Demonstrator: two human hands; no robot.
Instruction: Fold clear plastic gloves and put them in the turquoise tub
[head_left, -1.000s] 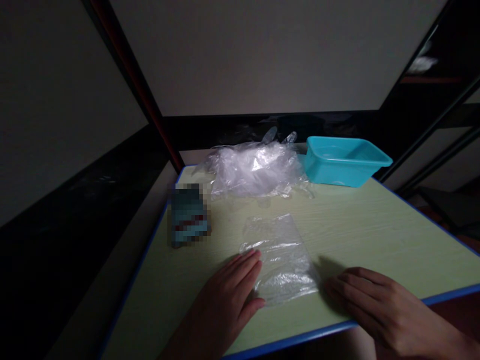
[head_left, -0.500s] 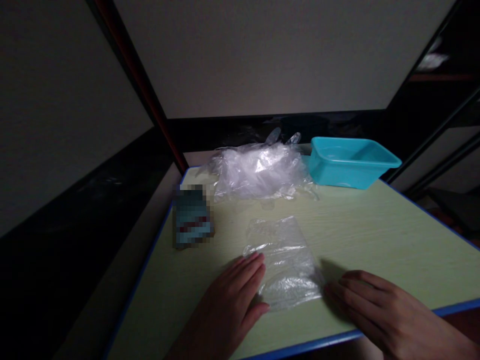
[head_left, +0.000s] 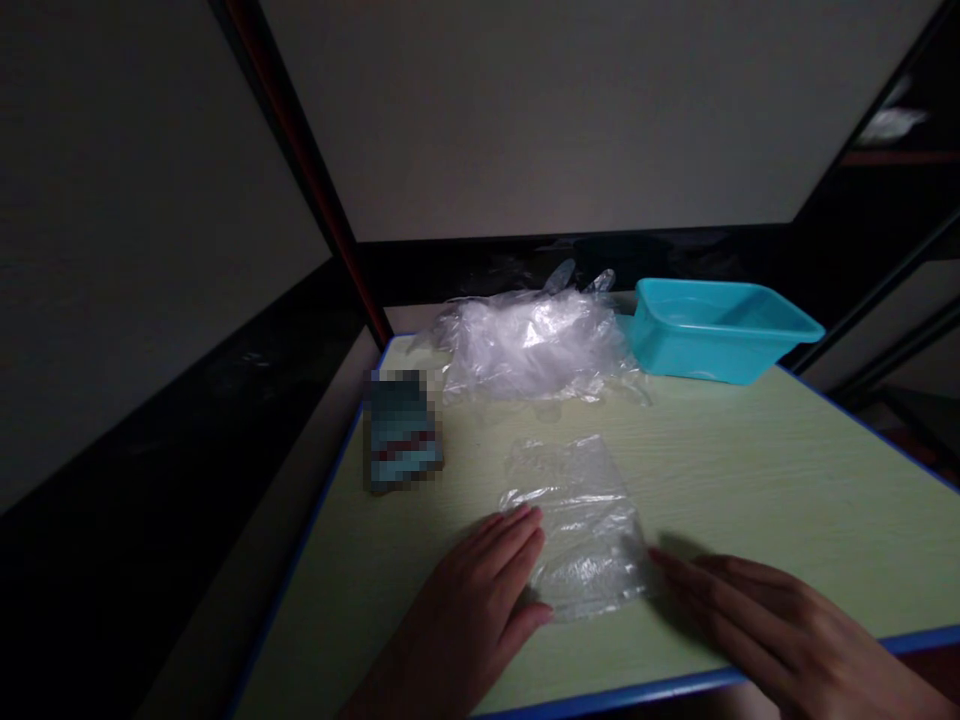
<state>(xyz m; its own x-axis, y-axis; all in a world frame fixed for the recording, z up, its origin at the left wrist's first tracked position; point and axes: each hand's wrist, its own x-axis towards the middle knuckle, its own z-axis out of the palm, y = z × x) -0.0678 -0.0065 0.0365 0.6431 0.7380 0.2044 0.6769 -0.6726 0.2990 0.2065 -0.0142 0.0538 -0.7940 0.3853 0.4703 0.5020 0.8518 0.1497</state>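
A clear, thin plastic sheet [head_left: 585,530], folded into a flat, wrinkled rectangle, lies on the table before me. On its left edge rest the fingertips of my left hand [head_left: 480,600], which lies flat and open with the thumb apart. My right hand [head_left: 772,620] is at the sheet's lower right edge, its fingers stretched out and the index fingertip at or touching the plastic. Farther back is a loose pile of clear plastic [head_left: 536,345], with finger-shaped ends sticking up at its back.
A turquoise plastic basin [head_left: 720,345] stands at the back right, beside the pile. At the left edge lies a pixelated dark and light-blue object [head_left: 405,435]. The pale table [head_left: 720,460] has a blue rim, with a wall panel behind it.
The view has shifted slightly, so everything sits a little farther right. My right fingers have straightened and slid a little up along the sheet's edge. My left hand stays on the sheet.
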